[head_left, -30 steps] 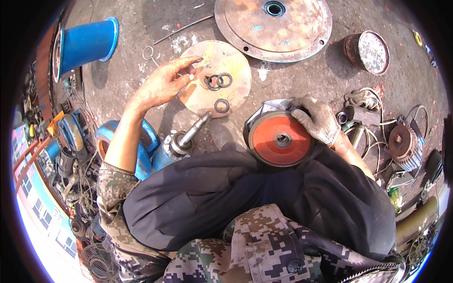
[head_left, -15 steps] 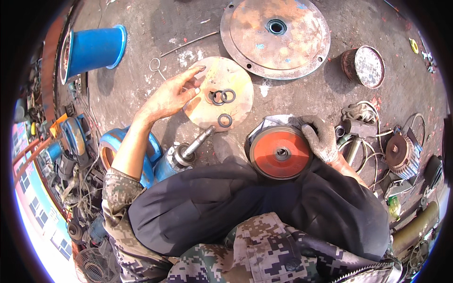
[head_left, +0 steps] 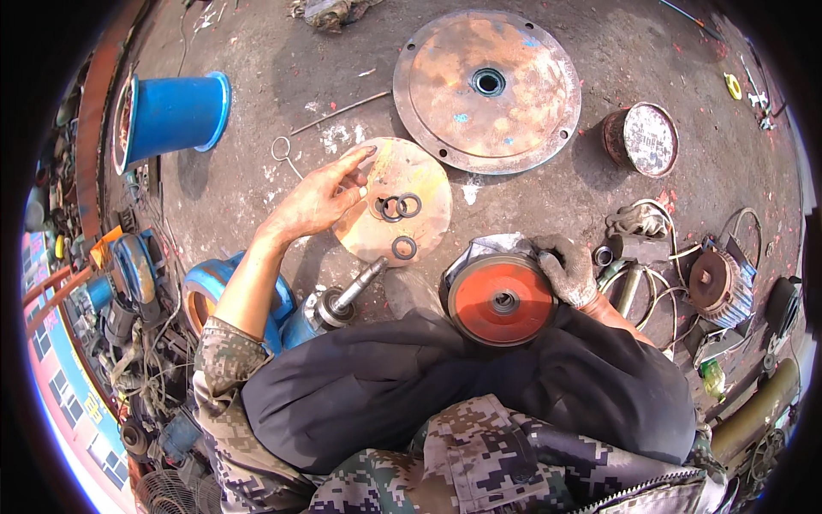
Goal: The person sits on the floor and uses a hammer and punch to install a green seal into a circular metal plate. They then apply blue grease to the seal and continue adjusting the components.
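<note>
My left hand (head_left: 312, 204), bare, hovers over the left part of a round, rust-stained plate (head_left: 419, 176) with its fingers stretched out and nothing in them. On that plate lie several dark rings (head_left: 404, 248), two of them overlapping. In my lap area rests a red disc (head_left: 527, 291) with a dark rim and a hub hole, apparently an impeller. My right hand (head_left: 572, 272), in a grey work glove, grips its right edge. A pale cloth (head_left: 486, 247) shows behind the disc. Left of it, a metal shaft (head_left: 361, 284) sticks up from a blue housing.
A large flanged disc (head_left: 522, 120) lies ahead, with a rusty can (head_left: 644, 140) to its right. At the far left stands a blue flanged pipe (head_left: 175, 111). A hammer (head_left: 634, 265), cables and a finned motor (head_left: 721, 283) lie at the right. A wire hook (head_left: 282, 151) lies left of the plate.
The view has tilted, so the ground things sit lower in the picture. My left hand stays over the plate and my right hand stays on the red disc.
</note>
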The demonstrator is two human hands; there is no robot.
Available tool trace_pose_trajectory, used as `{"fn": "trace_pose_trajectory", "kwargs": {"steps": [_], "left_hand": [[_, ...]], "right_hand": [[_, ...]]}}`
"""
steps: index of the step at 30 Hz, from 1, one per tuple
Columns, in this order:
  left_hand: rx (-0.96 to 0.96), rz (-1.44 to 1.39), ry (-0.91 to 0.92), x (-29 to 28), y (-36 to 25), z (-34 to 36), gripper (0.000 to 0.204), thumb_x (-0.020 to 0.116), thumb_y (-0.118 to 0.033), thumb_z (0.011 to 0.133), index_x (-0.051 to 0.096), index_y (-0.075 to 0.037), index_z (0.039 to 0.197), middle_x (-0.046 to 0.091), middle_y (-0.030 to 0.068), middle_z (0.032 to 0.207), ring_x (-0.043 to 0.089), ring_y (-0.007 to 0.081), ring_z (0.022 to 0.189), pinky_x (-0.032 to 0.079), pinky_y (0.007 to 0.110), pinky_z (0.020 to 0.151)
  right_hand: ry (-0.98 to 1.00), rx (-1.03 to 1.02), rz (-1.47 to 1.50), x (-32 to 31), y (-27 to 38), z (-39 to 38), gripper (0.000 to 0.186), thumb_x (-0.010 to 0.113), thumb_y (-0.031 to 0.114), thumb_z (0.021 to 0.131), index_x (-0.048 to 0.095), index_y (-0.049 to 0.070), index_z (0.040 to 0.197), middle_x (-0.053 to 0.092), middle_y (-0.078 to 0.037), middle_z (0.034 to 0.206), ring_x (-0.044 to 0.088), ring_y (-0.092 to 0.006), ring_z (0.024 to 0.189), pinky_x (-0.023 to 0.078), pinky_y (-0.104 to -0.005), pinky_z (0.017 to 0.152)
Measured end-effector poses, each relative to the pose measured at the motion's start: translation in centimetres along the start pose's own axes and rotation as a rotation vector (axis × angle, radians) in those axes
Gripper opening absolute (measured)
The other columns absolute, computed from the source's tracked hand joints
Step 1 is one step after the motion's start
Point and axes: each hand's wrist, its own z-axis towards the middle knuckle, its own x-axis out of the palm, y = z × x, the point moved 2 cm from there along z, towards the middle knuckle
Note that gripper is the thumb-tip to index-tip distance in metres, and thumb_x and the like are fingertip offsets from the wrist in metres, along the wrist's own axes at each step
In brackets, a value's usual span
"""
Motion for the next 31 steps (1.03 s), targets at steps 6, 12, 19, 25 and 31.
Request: {"fn": "trace_pose_trajectory", "kwargs": {"steps": [6,12,19,25,31], "left_hand": [[0.046,-0.024,0.021,0.0,-0.6,1.2,0.062,0.063,-0.013,0.103,0.041,-0.015,0.161,0.068,0.0126,0.122,0.067,0.0222,0.110,0.053,0.040,0.103],[0.037,-0.021,0.036,0.2,-0.3,1.5,0.062,0.062,-0.012,0.104,0.040,-0.016,0.162,0.068,0.0120,0.122,0.066,0.0219,0.112,0.052,0.039,0.104],[-0.003,-0.021,0.025,-0.1,0.4,1.8,0.064,0.064,-0.016,0.104,0.039,-0.016,0.163,0.067,0.0108,0.123,0.064,0.0212,0.111,0.052,0.039,0.103],[-0.026,-0.057,-0.007,-0.6,0.5,2.1,0.066,0.064,-0.014,0.101,0.040,-0.014,0.162,0.069,0.0143,0.122,0.068,0.0246,0.112,0.053,0.041,0.102],[-0.028,0.008,-0.018,-1.3,1.3,2.3,0.071,0.068,-0.019,0.102,0.035,-0.016,0.164,0.067,0.0109,0.125,0.064,0.0236,0.111,0.050,0.041,0.105]], "right_hand": [[-0.024,-0.003,-0.032,0.0,-0.4,0.0,0.024,0.066,0.014,0.093,0.072,0.000,0.113,0.075,-0.021,0.097,0.075,-0.0347,0.088,0.057,-0.0414,0.079],[-0.012,-0.011,-0.054,-0.2,-0.1,0.1,0.025,0.066,0.014,0.093,0.071,0.000,0.113,0.075,-0.021,0.098,0.075,-0.0357,0.089,0.058,-0.0420,0.080],[-0.017,-0.001,-0.047,0.1,-0.4,0.0,0.026,0.068,0.015,0.092,0.071,0.001,0.113,0.076,-0.021,0.099,0.076,-0.0344,0.089,0.059,-0.0407,0.079],[-0.025,-0.020,-0.047,-0.1,-0.1,0.1,0.026,0.068,0.014,0.092,0.071,0.000,0.113,0.076,-0.020,0.099,0.076,-0.0340,0.087,0.059,-0.0406,0.079],[0.000,-0.006,-0.003,0.3,-0.6,0.1,0.030,0.069,0.014,0.091,0.070,-0.001,0.117,0.076,-0.021,0.102,0.076,-0.0345,0.093,0.059,-0.0413,0.084]]}}
